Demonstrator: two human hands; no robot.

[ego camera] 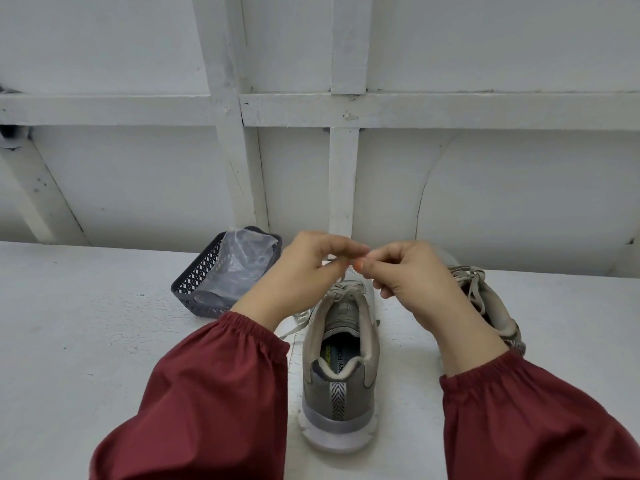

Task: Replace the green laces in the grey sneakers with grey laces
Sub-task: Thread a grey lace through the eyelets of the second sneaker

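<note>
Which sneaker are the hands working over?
The centre sneaker, heel toward the camera, below the left hand and right hand. The other sneaker sits farther right, partly behind that hand.

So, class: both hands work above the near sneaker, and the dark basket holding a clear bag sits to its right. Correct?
No: in the head view the basket sits to the left of the near sneaker, not the right. The rest holds.
</note>
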